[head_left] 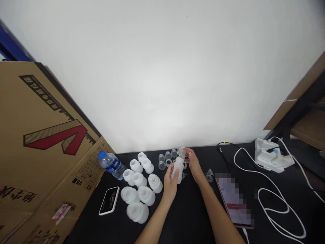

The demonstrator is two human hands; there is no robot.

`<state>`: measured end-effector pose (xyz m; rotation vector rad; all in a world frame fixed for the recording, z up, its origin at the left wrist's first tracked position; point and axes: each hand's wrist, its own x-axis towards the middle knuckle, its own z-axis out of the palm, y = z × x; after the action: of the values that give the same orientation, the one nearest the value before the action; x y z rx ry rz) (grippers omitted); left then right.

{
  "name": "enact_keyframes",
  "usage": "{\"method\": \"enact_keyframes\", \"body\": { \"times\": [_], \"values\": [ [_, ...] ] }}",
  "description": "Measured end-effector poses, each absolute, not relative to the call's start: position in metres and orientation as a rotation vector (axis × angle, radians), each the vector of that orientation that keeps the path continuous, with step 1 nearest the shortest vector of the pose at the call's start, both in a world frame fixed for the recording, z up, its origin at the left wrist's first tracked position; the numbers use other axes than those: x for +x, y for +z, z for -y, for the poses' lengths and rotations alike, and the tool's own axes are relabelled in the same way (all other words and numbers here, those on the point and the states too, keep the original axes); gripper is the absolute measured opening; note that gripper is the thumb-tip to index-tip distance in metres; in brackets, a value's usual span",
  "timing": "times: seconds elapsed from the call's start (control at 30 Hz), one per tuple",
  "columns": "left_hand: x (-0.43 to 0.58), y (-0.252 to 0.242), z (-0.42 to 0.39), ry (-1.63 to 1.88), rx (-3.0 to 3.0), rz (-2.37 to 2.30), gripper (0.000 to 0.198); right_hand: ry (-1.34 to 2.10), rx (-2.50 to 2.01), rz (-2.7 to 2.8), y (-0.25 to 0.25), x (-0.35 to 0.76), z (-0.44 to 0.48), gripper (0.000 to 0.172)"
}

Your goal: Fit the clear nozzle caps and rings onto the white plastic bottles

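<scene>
My left hand (171,184) is closed around a small translucent white bottle (178,171), tilted upright above the black table. A clear plastic top (181,152) sits at the bottle's mouth. My right hand (193,164) has its curved fingertips on the right side of that top; the exact grip is partly hidden. Behind the bottle stand several clear dome-shaped caps (161,165) with pale rings (168,163) among them. To the left are several open-necked white bottles (139,179) and several white bottles with clear covers (137,212).
A water bottle with a blue cap (111,165) and a white-framed phone (109,201) lie left, beside a large cardboard box (50,152). Rightward are a small clear part (209,175), a blurred tablet-like screen (233,200), a white device (270,154) and loose white cables (276,193).
</scene>
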<state>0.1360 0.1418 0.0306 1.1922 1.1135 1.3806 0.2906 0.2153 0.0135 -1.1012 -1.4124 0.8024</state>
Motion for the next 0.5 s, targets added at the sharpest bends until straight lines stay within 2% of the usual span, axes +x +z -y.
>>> {"method": "enact_keyframes", "body": {
  "times": [0.17, 0.5],
  "values": [
    [0.1356, 0.0305, -0.1413, 1.386, 1.193, -1.115, 0.056, 1.003, -0.952, 1.297, 0.0167, 0.2885, -0.2124, 0.065],
    [0.1343, 0.0274, -0.1429, 1.398, 1.189, -1.138, 0.056, 1.03, -0.905, 1.316, 0.0203, 0.2874, -0.2107, 0.067]
  ]
}}
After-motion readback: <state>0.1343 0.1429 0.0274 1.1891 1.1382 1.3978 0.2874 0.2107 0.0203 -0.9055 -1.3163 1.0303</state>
